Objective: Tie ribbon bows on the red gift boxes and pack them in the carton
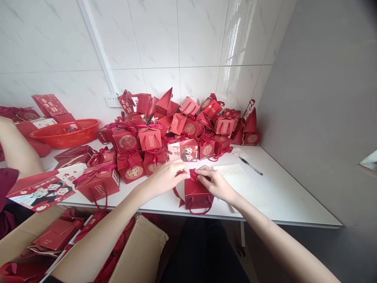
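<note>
In front of me, close to the table's near edge, a red gift box (pixel 198 196) with a twisted rope handle stands upright. A red ribbon (pixel 193 173) lies across its top, one tail hanging down the left side. My left hand (pixel 172 173) pinches the ribbon from the left, thumb and fingers together. From the right, my right hand (pixel 213 181) closes its fingertips on the ribbon just above the lid. Whether a knot or a bow is formed there I cannot tell, as the fingers cover part of it.
Behind is a heap of red gift boxes (pixel 154 138) against the tiled wall. A notebook (pixel 238 184) and a pen (pixel 250 166) lie at right. An orange-red basket (pixel 66 137) stands left. Below the table edge is a cardboard carton (pixel 141 249) of boxes. Another person's arm (pixel 19 145) reaches in at left.
</note>
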The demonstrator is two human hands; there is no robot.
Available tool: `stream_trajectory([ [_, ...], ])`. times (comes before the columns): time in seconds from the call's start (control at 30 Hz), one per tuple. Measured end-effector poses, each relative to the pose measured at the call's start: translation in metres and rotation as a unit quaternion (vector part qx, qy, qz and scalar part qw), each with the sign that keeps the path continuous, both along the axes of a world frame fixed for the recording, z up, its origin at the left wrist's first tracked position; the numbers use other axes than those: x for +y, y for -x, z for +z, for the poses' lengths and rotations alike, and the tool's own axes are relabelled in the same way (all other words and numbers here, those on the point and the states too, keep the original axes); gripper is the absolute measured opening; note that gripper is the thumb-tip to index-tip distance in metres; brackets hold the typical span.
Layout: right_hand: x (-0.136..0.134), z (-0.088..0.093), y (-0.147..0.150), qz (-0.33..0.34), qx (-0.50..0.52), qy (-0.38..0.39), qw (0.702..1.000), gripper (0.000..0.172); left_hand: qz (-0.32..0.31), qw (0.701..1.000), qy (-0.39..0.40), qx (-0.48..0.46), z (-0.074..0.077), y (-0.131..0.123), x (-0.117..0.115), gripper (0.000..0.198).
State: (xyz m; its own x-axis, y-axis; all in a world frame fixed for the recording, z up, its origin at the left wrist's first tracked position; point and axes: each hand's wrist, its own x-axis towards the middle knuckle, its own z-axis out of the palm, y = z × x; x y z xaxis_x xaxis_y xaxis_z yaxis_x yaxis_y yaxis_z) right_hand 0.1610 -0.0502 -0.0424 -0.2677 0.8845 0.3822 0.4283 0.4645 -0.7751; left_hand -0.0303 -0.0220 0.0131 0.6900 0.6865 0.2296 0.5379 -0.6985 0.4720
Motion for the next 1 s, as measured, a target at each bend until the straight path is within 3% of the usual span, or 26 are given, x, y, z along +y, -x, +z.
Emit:
stream_trajectory([
  [0.13, 0.0, -0.004, 0.0, -0.019, 0.01, 0.012, 1.0, 0.02, 0.007, 1.0, 0.01, 0.011, 0.003, -0.002, -0.002, 0.016],
  [0.23, 0.002, -0.007, 0.001, -0.04, 0.075, 0.057, 0.995, 0.009, 0.02, 0.999, 0.011, 0.037, 0.004, -0.001, -0.002, 0.016],
  [0.37, 0.004, -0.009, 0.003, -0.05, 0.144, 0.086, 0.985, 0.019, 0.015, 0.998, 0.011, 0.053, 0.006, 0.0, -0.001, 0.011],
  [0.57, 0.005, -0.008, 0.005, -0.04, 0.121, 0.094, 0.987, 0.011, -0.04, 0.996, 0.012, 0.079, 0.013, 0.001, 0.0, 0.017],
  [0.83, 0.003, -0.006, 0.006, -0.039, 0.104, 0.086, 0.99, 0.013, -0.073, 0.992, -0.059, 0.088, 0.016, -0.007, 0.004, 0.023],
  [1.0, 0.001, -0.001, 0.007, -0.072, 0.068, 0.057, 0.993, 0.013, -0.09, 0.987, -0.093, 0.092, 0.02, -0.014, 0.004, 0.021],
])
